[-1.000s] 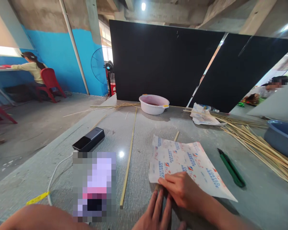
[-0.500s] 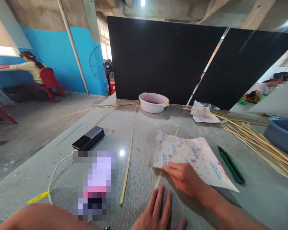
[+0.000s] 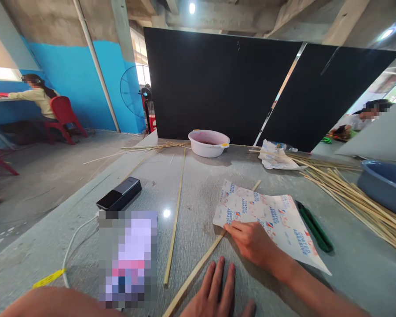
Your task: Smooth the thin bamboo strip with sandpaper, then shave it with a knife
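A long, thin wood strip [image 3: 195, 274] lies on the gray tabletop [image 3: 198, 200], in front of the person, and runs under a white paper [image 3: 262, 211]. Its far tip pokes out past the top edge of the paper. The paper says "COATED ABRASIVE" over and over in blue letters, with little orange and blue marks. The right hand [image 3: 252, 242] has its fingers pinched together on the near edge of the paper, right over the strip. The left hand [image 3: 214, 290] is flat, palm down, just beside the strip, with its fingers a bit apart. A green knife [image 3: 315, 226] is just beside the paper on the right. Another strip [image 3: 176, 220] lies on the left. Past it are a black box [image 3: 120, 193] and a white cord [image 3: 71, 246] with a yellow tag [image 3: 49, 278]; the words on the tag are too small to read. Farther back is a white tub [image 3: 208, 151] with yellow handles and something reddish-brown in it. A crumpled paper [image 3: 277, 158] is near a clear bottle [image 3: 286, 146]. On the right, a pile of sticks [image 3: 353, 202] lies by a blue tub [image 3: 383, 189]; I cannot tell what is in that one.
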### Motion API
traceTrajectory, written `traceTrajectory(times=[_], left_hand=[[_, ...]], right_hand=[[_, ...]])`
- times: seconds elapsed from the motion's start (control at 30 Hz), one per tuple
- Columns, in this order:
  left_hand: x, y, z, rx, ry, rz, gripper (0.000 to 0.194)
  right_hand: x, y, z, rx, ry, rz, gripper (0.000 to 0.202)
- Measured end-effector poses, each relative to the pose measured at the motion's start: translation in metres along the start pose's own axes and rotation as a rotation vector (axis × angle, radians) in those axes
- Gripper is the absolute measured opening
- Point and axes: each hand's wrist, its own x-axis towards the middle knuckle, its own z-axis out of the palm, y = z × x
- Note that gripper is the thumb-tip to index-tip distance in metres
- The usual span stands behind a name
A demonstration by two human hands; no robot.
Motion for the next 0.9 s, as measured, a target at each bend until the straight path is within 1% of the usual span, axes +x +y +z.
traceTrajectory(times=[0.07,0.1,0.17,0.23,0.3,0.37,0.5,0.57,0.73,0.8,0.9], left_hand=[[0.003,-0.002,-0.004,-0.009,0.019,-0.049,0.060],[0.004,-0.004,-0.007,-0.014,0.030,-0.043,0.060],[0.005,-0.010,-0.013,-0.018,0.033,0.017,0.061],[0.005,-0.016,-0.018,-0.018,-0.011,0.070,0.061],[0.004,-0.018,-0.020,-0.017,-0.059,0.089,0.060],[0.003,-0.017,-0.018,-0.014,-0.056,0.080,0.060],[0.005,-0.010,-0.009,0.006,0.088,0.004,0.061],[0.006,-0.008,-0.006,0.005,0.121,-0.026,0.060],[0.006,-0.005,-0.004,0.003,0.136,-0.048,0.061],[0.005,-0.006,-0.005,0.009,0.117,-0.037,0.063],[0.005,-0.008,-0.007,0.006,0.068,-0.004,0.063]], right_hand=[[-0.001,0.001,0.000,0.000,-0.020,-0.004,0.034],[-0.002,0.001,-0.001,0.006,-0.020,-0.006,0.034],[-0.003,0.000,-0.002,0.019,-0.010,-0.013,0.033],[-0.003,0.000,-0.002,0.033,-0.002,-0.020,0.033],[-0.004,0.003,-0.003,0.045,0.004,-0.018,0.034],[-0.004,0.005,-0.003,0.049,0.008,-0.009,0.034],[-0.004,0.008,-0.003,0.036,0.008,0.010,0.034],[-0.005,0.007,-0.003,0.029,0.011,0.015,0.035],[-0.005,0.005,-0.002,-0.001,0.008,0.028,0.031],[-0.005,0.010,-0.002,-0.019,0.012,0.057,0.031],[-0.004,0.024,-0.002,-0.060,0.050,0.136,0.032]])
